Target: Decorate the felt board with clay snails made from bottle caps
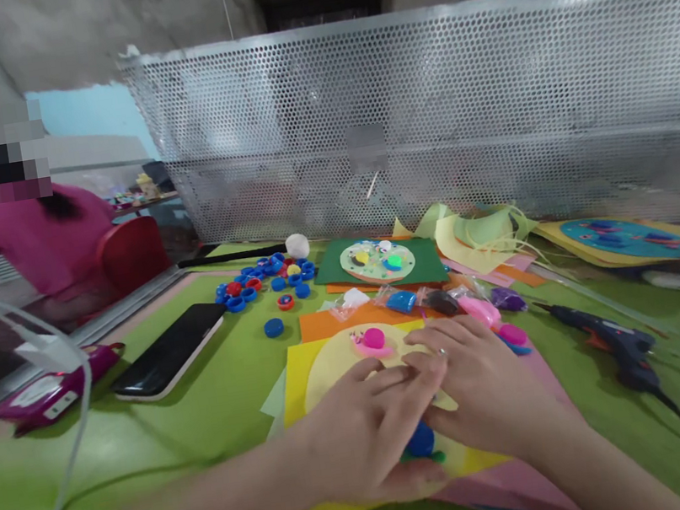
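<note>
My left hand [375, 424] reaches across a pale yellow paper disc [325, 368], its fingers stretched out and apart. A tiny shiny bit sits at the tip of its index finger. My right hand [480, 383] lies over the disc's right side with fingers spread, overlapping the left fingertips. On the disc, a pink clay snail with a bottle-cap shell [374, 340] shows above my fingers. A dark blue cap [420, 440] with green clay is partly hidden under my left hand. Beneath the disc is a yellow sheet [294, 398].
Small bags of coloured clay [401, 301] lie behind the disc, near a finished green card [329, 269]. Bottle caps [274, 328] and a phone [169, 353] are left; a glue gun [608, 338] is right. A perforated metal panel [451, 102] stands behind. A person in pink [50, 239] sits far left.
</note>
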Demonstrator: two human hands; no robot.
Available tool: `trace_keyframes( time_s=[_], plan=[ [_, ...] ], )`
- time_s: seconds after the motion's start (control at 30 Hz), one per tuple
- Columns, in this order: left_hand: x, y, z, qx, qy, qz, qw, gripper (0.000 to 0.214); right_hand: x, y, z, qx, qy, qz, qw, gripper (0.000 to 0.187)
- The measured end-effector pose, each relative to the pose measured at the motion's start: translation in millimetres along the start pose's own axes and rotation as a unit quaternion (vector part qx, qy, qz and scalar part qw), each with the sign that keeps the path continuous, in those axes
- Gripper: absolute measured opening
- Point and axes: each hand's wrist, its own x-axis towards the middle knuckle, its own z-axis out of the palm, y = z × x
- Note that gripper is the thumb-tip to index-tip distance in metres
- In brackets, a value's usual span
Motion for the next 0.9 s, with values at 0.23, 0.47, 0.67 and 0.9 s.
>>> trace_keyframes(
  time_s=[0.23, 0.47, 0.67, 0.9],
  plan=[
    [-0.5, 1.4, -9.0, -0.096, -0.017, -0.061, 0.993, 0.079, 0.1, 3.0, 0.1, -0.043, 0.022, -0.063, 0.997, 0.015],
    [1.4, -1.3, -8.8, -0.07, -0.036, -0.058, 0.995, 0.08, 1.0, 4.6, 4.4, -0.056, 0.014, -0.059, 0.997, 0.017],
    [0.8, -2.4, -11.2, -0.059, -0.013, -0.067, 0.996, 0.078, 1.1, 4.0, 4.2, -0.06, 0.038, -0.061, 0.996, 0.011],
    [2.2, -2.7, -7.0, -0.017, -0.052, -0.022, 0.998, 0.088, 2.9, 1.3, 4.8, -0.04, 0.0, -0.058, 0.998, 0.023]
  ],
)
